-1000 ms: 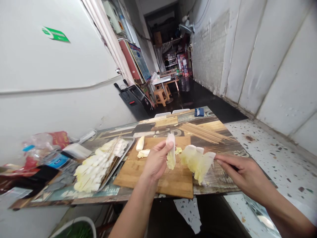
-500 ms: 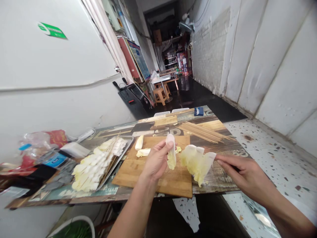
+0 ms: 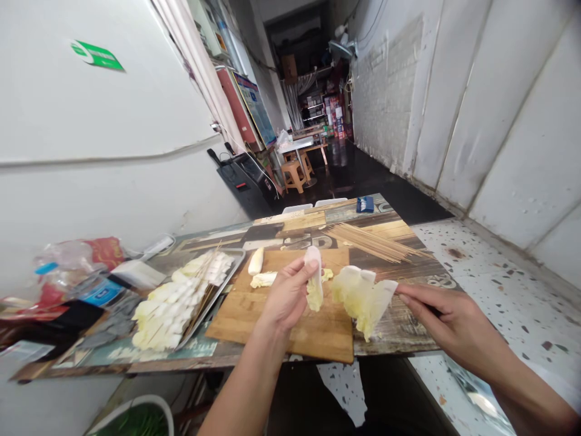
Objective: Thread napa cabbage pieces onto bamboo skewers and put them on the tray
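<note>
My left hand pinches a single cabbage leaf, pale at the top and yellow at its lower edge, above the wooden cutting board. On the right, my right hand is closed on the end of a skewer that carries several cabbage leaves. Most of that skewer is hidden by the leaves and my fingers. The single leaf and the skewered leaves hang apart, with a small gap between them. Behind my left hand, a small piece of cabbage and more leaves lie on the board.
Left of the board, a metal tray holds a heap of skewered cabbage. Loose bamboo skewers lie at the back right, near a blue packet. Bottles and bags crowd the left end. A tub of greens stands below.
</note>
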Motion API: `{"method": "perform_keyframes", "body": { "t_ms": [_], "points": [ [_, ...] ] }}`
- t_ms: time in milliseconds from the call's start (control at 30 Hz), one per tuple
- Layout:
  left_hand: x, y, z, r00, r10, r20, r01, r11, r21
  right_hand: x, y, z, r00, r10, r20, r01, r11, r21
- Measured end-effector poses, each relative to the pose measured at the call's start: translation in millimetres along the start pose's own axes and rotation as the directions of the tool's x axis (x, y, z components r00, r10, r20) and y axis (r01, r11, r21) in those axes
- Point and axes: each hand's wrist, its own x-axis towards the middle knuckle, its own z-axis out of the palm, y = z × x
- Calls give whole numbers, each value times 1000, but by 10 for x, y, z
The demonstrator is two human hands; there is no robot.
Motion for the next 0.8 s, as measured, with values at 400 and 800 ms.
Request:
{"method": "perform_keyframes", "body": {
  "t_ms": [400, 800],
  "points": [
    [-13, -2, -7, 1000, 13, -10, -13, 1000, 8, 3, -4, 6, 1000, -13, 5, 13, 1000, -16],
    [-34, 18, 18, 1000, 16, -22, -15, 1000, 23, -13, 34, 8, 999, -51, -17, 50, 998, -37]
  ]
}}
